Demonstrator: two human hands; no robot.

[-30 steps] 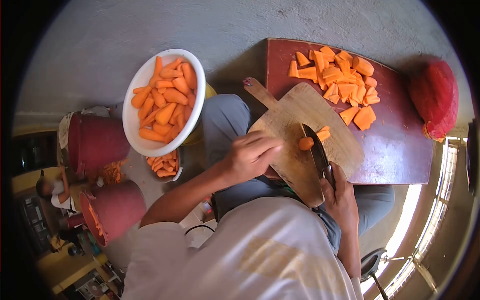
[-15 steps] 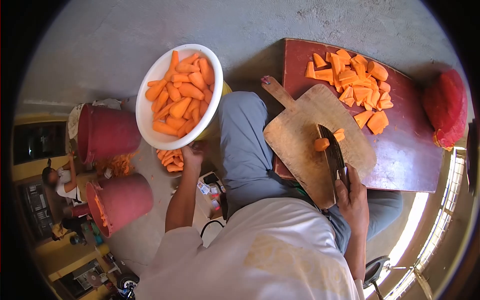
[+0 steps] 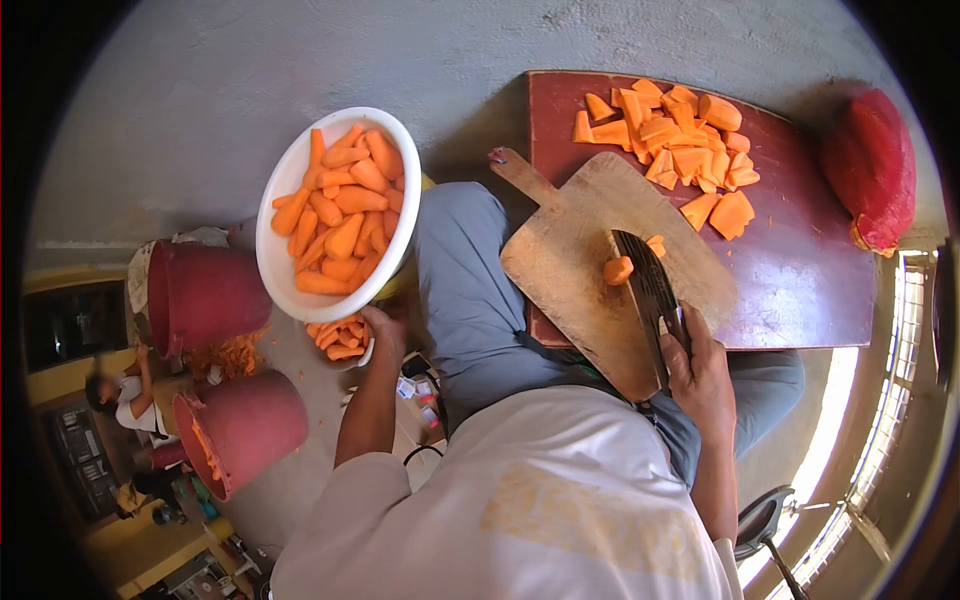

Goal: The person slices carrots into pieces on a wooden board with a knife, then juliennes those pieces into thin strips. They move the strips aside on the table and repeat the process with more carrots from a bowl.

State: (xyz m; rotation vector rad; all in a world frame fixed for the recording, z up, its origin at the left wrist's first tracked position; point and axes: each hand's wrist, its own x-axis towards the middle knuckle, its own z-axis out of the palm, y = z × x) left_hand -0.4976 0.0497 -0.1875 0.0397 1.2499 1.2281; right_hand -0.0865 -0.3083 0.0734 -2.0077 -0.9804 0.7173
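Note:
A large knife (image 3: 648, 285) is gripped in my right hand (image 3: 700, 375), its blade low over the wooden cutting board (image 3: 590, 230). Beside the blade lie a carrot chunk (image 3: 618, 270) and a smaller piece (image 3: 656, 245). My left hand (image 3: 386, 330) is at the lower rim of a white basin (image 3: 280, 290) full of peeled carrots (image 3: 345, 235), next to a smaller container of carrots (image 3: 340, 336); its fingers are mostly hidden. Cut carrot pieces (image 3: 670, 140) are heaped on the red table (image 3: 790, 270) beyond the board.
A red sack (image 3: 870, 170) stands at the table's right end. Two red tubs (image 3: 205, 295) (image 3: 250, 425) are on the floor at left, with orange peelings (image 3: 235, 355) between them. Another person (image 3: 140, 400) sits farther left. A black chair part (image 3: 763, 522) is at lower right.
The view has shifted slightly, moving the board and table left in the picture. My right hand still holds the knife, and my left hand remains by the basin.

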